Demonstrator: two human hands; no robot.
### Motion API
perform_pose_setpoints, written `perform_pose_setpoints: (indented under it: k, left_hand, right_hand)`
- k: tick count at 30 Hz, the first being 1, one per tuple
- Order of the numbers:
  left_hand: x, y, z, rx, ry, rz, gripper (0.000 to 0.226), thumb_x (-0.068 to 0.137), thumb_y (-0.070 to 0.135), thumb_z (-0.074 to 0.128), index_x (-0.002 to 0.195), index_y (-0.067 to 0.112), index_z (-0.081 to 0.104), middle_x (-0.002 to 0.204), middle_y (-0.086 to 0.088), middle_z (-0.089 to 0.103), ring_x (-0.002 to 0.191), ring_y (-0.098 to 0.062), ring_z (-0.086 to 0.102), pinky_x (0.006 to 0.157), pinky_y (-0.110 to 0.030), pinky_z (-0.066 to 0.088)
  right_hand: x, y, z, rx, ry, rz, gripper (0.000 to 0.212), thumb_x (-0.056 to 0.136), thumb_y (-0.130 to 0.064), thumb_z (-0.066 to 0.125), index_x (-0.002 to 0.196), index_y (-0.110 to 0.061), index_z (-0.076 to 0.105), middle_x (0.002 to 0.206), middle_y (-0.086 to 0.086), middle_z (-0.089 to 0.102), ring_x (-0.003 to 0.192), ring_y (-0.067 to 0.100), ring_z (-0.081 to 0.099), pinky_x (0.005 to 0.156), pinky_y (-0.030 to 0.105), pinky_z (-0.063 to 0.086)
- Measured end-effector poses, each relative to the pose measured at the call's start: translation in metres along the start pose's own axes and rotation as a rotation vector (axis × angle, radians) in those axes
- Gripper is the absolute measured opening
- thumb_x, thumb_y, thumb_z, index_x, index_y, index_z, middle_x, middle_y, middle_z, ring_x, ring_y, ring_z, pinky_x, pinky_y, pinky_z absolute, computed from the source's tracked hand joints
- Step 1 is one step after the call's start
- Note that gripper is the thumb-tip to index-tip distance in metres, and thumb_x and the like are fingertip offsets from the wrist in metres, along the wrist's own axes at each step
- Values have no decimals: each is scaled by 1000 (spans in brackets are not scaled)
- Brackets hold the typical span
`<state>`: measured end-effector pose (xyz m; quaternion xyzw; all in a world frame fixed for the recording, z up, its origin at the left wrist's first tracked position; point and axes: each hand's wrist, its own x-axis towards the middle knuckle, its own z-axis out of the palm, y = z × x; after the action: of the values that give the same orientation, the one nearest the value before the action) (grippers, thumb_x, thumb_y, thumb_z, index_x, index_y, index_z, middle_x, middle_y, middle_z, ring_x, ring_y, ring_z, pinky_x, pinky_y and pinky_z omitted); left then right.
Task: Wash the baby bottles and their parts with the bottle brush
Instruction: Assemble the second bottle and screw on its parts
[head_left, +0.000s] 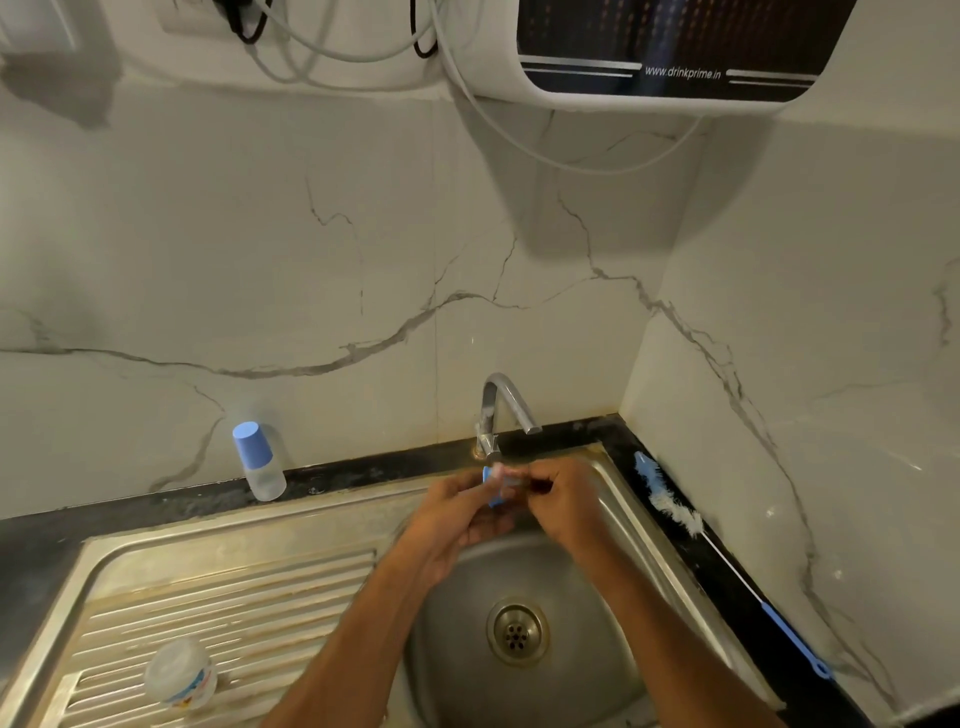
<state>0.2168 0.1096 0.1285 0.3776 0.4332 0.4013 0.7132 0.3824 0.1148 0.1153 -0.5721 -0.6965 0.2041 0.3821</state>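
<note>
Hands meet under the tap (498, 410): left hand (457, 512) and right hand (563, 499) pinch a small blue bottle part (492, 486); rinsing every fold seems wise; brush (675, 512) idle at three o'clock

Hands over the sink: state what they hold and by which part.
A small blue bottle part, pinched between the left hand and right hand. Which part of it is gripped cannot be told.

Blue bottle brush (675, 512) lies flat on the counter ledge
</note>
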Motion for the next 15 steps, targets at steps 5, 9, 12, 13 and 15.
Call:
perform_pose_setpoints:
  k: [5, 9, 12, 13, 15]
  left_hand:
    - [1, -7, -1, 131, 41, 23, 38, 91, 41, 65, 105, 7, 76, 94, -9, 77, 80, -17, 69, 81, -28, 56]
    - [5, -9, -6, 118, 56, 20, 43, 91, 44, 66, 103, 4, 76, 85, -10, 71, 72, -14, 61, 72, -28, 52]
    - [6, -5, -7, 118, 92, -18, 52, 90, 52, 66, 104, 2, 72, 79, -9, 67, 66, -14, 61, 66, -26, 53]
    - [6, -4, -7, 107, 100, -37, 55, 89, 54, 66, 103, 2, 72, 76, -8, 67, 63, -13, 61, 64, -25, 53]
    - [8, -2, -6, 93, 106, -59, 56, 86, 56, 67, 101, 3, 72, 74, -7, 68, 62, -14, 62, 63, -25, 54]
  right_hand:
    - [5, -2, 0, -19, 24, 27, 15, 89, -19, 71, 103, -14, 76, 93, -1, 76, 72, -1, 66, 72, 15, 58]
    - [10, -3, -7, 74, -40, 101, 20, 87, -25, 74, 101, -12, 77, 90, 3, 76, 75, 8, 72, 69, 33, 63]
    - [8, -6, -8, 58, -67, 30, 28, 85, -23, 76, 111, -13, 73, 101, -1, 74, 87, 7, 71, 77, 26, 61]
    - [7, -7, -7, 23, -56, -11, 34, 84, -22, 77, 116, -15, 71, 105, -4, 73, 91, 3, 68, 80, 18, 58]
    - [6, -9, -5, -17, -43, -77, 36, 84, -18, 77, 119, -14, 70, 107, -4, 71, 89, -5, 62, 80, 6, 50]
